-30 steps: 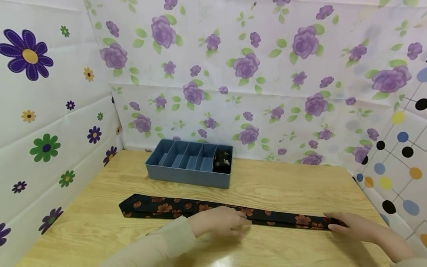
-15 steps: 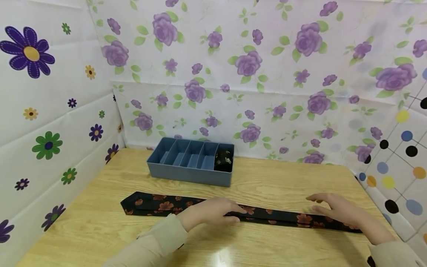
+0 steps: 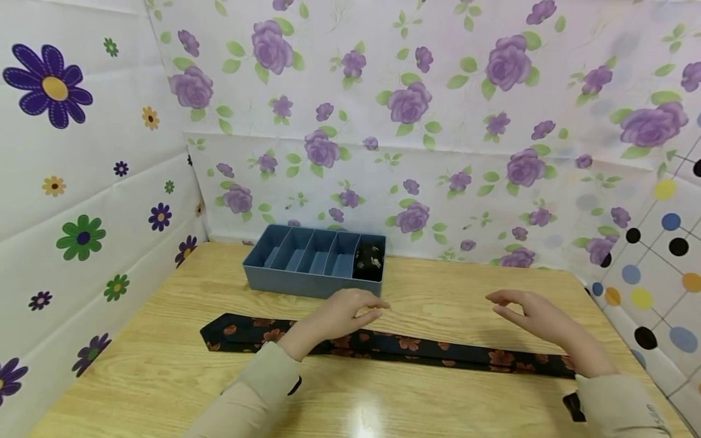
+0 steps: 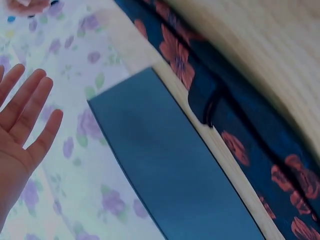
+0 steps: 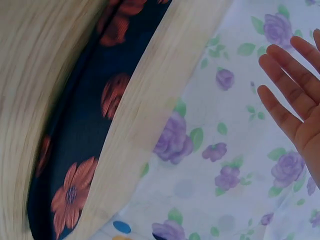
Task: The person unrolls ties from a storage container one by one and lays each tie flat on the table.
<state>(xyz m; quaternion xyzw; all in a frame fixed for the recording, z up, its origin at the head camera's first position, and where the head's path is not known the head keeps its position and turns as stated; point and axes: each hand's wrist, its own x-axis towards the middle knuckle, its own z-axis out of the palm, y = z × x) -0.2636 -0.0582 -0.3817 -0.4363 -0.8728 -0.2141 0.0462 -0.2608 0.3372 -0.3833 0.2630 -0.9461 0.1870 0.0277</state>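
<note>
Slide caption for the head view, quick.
Empty left hand and right hand hover near a floral tie, blue divided box beyond.

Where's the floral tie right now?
In the head view, the tie lies across the table in front of the blue box, its pointed end at left, running rightward to the right sleeve.

A pale wood-grain table is spanning the lower part of the head view. Lying flat on it is a dark floral necktie — its pointed end is facing lower left, its length stretching to lower right. A blue-grey five-compartment organizer is sitting behind it, left of centre.
</note>
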